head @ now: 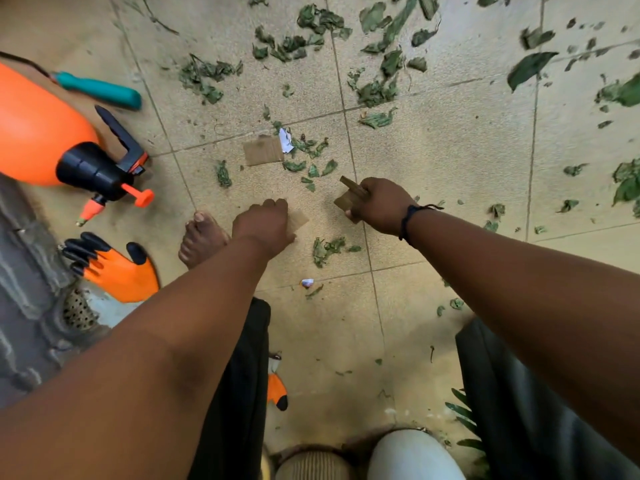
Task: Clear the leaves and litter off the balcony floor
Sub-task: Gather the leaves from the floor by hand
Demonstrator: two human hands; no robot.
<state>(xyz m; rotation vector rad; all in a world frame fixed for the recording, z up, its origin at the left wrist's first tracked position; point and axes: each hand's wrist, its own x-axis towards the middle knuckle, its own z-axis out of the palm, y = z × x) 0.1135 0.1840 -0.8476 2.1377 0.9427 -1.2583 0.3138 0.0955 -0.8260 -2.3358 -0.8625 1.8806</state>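
Torn green leaves [377, 88] lie scattered over the beige tiled floor [450, 161], thickest at the top and right. A flat cardboard scrap [262, 151] lies in the middle with a bit of white paper [285, 140] beside it. My left hand [265, 225] is down at the floor, its fingers curled on a small cardboard piece [300, 220]. My right hand [381, 204] grips several brown cardboard pieces [349, 195] just above the floor. A small clump of leaves [325, 249] lies below and between the hands, and a tiny paper scrap [307, 283] lies nearer me.
An orange spray bottle [41, 133] lies at the left with a teal-handled tool [100, 90] above it. Orange-and-black gloves [110, 266] lie at lower left, another glove [277, 389] by my leg. My bare foot [201, 239] stands beside my left hand. Pots [408, 455] sit at the bottom.
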